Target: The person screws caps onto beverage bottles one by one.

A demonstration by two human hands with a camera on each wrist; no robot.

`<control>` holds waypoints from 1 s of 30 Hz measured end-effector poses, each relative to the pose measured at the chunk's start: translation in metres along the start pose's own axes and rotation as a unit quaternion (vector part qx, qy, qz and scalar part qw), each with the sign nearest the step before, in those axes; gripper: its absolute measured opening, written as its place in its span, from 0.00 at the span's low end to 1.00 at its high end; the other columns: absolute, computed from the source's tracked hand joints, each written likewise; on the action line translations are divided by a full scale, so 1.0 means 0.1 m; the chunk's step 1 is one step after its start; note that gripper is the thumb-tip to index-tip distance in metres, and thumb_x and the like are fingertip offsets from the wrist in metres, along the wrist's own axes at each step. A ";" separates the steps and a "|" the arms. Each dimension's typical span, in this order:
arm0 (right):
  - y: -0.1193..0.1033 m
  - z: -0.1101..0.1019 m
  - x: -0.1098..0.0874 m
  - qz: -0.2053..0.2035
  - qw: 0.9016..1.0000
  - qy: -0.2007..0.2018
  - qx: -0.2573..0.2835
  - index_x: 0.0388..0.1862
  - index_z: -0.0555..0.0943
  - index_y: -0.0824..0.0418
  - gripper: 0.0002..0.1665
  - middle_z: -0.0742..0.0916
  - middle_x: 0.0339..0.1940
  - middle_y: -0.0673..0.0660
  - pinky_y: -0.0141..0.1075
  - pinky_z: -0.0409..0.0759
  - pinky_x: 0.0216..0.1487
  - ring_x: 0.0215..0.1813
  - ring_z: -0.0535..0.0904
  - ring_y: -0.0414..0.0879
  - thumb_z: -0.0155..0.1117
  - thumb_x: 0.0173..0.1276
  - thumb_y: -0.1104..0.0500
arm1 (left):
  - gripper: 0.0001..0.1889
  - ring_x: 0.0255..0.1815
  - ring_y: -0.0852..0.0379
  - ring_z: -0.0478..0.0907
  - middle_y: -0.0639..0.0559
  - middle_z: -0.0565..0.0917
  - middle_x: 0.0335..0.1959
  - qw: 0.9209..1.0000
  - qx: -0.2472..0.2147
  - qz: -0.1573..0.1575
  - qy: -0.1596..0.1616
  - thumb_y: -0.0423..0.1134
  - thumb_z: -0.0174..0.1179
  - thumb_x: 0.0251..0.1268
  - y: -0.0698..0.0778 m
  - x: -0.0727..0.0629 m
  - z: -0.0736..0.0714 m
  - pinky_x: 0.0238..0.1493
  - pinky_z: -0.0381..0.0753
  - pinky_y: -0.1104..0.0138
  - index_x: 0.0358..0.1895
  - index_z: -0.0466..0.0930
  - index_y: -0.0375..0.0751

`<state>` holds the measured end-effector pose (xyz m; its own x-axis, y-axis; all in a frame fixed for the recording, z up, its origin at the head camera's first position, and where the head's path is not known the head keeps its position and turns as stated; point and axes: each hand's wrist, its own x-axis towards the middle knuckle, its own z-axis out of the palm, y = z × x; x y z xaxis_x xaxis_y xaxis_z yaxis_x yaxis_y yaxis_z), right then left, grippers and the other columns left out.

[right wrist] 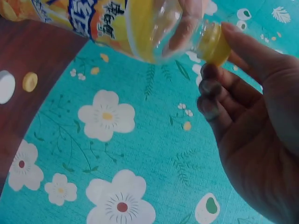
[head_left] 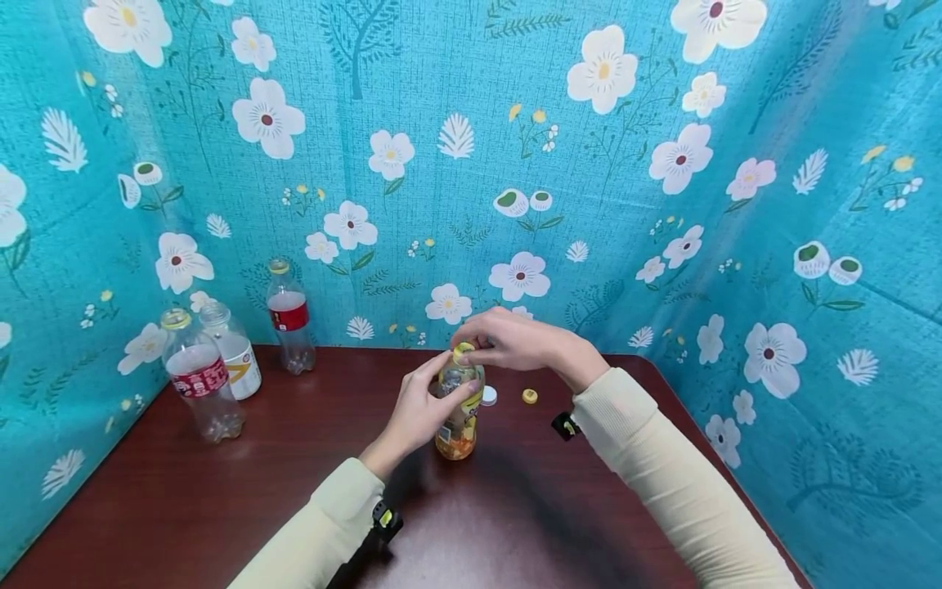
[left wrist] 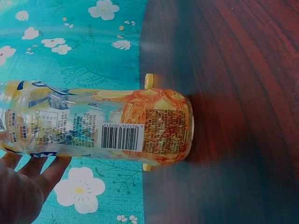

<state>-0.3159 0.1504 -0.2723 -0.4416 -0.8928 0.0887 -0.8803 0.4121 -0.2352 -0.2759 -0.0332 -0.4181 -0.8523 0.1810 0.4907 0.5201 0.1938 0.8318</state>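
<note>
Flowered cloth [head_left: 419,90] hangs at far side of the bench [head_left: 309,491]; the left grip [head_left: 419,409] is closed around an upright bottle [head_left: 458,438], the right grip [head_left: 515,337] pinches its yellow cap [head_left: 462,352].

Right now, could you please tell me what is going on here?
A person's left hand holds a labelled clear bottle upright while their right hand pinches the yellow cap at its mouth; whether it is turning cannot be told. A white cap and a loose yellow cap lie nearby, and three other bottles stand off to the left.
</note>
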 end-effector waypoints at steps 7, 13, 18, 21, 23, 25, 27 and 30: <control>-0.14 0.11 0.06 0.034 0.996 0.056 -0.060 0.38 0.87 0.59 0.10 0.77 0.18 0.47 0.30 0.65 0.23 0.18 0.65 0.36 0.65 0.76 0.55 | 0.30 0.51 0.54 0.85 0.58 0.84 0.58 1.000 0.009 -0.008 0.012 0.53 0.69 0.67 0.00 -0.01 0.00 0.44 0.87 0.59 0.71 0.74 0.63; -0.29 0.18 0.08 0.149 0.979 0.074 -0.117 0.25 0.80 0.56 0.20 0.68 0.12 0.47 0.29 0.63 0.18 0.14 0.63 0.38 0.64 0.76 0.49 | 0.26 0.50 0.58 0.84 0.61 0.84 0.56 1.000 0.018 0.000 0.005 0.55 0.68 0.67 0.00 -0.01 0.00 0.42 0.86 0.63 0.67 0.77 0.65; -0.23 0.12 0.06 0.113 0.989 0.054 -0.078 0.36 0.85 0.56 0.13 0.70 0.13 0.47 0.30 0.64 0.20 0.14 0.63 0.38 0.64 0.76 0.50 | 0.26 0.50 0.60 0.84 0.61 0.85 0.56 1.000 0.018 -0.007 0.004 0.56 0.68 0.66 0.01 0.00 -0.02 0.43 0.86 0.63 0.67 0.77 0.64; -0.14 0.07 0.03 0.070 0.996 0.037 -0.037 0.45 0.87 0.56 0.10 0.72 0.14 0.48 0.32 0.64 0.22 0.15 0.63 0.39 0.64 0.77 0.52 | 0.31 0.48 0.59 0.85 0.58 0.83 0.60 1.000 0.019 -0.015 0.003 0.57 0.68 0.66 0.01 -0.01 -0.02 0.42 0.86 0.61 0.72 0.74 0.59; -0.10 0.06 0.02 0.048 0.998 0.030 -0.016 0.48 0.86 0.56 0.10 0.74 0.16 0.48 0.33 0.66 0.24 0.17 0.64 0.39 0.64 0.77 0.53 | 0.35 0.51 0.60 0.84 0.58 0.81 0.64 1.000 0.022 -0.022 0.002 0.57 0.68 0.66 0.01 -0.01 -0.01 0.45 0.86 0.59 0.75 0.71 0.56; -0.07 0.07 0.02 0.034 0.999 0.031 -0.004 0.48 0.86 0.56 0.09 0.75 0.18 0.48 0.33 0.67 0.24 0.18 0.65 0.38 0.64 0.77 0.54 | 0.36 0.54 0.59 0.84 0.58 0.79 0.67 0.999 0.026 -0.026 0.007 0.57 0.69 0.65 0.01 -0.02 -0.01 0.47 0.86 0.57 0.76 0.70 0.55; -0.06 0.10 0.02 0.031 0.999 0.039 -0.004 0.46 0.86 0.56 0.08 0.74 0.18 0.48 0.32 0.66 0.24 0.19 0.65 0.38 0.64 0.76 0.54 | 0.36 0.55 0.57 0.83 0.58 0.80 0.65 0.999 0.025 -0.027 0.010 0.57 0.69 0.65 0.01 -0.03 -0.01 0.48 0.86 0.56 0.75 0.70 0.56; -0.09 0.16 0.03 0.048 0.997 0.062 -0.023 0.43 0.87 0.57 0.08 0.76 0.17 0.48 0.31 0.66 0.25 0.19 0.66 0.38 0.66 0.76 0.54 | 0.33 0.52 0.56 0.85 0.57 0.83 0.60 0.999 0.024 -0.019 0.014 0.55 0.70 0.65 0.00 -0.03 0.00 0.45 0.87 0.58 0.73 0.73 0.58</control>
<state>-0.3064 0.1416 -0.2850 -0.5391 -0.8210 0.1880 -0.8390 0.5040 -0.2048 -0.2730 -0.0338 -0.4193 -0.8722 0.1455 0.4670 0.4890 0.2453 0.8371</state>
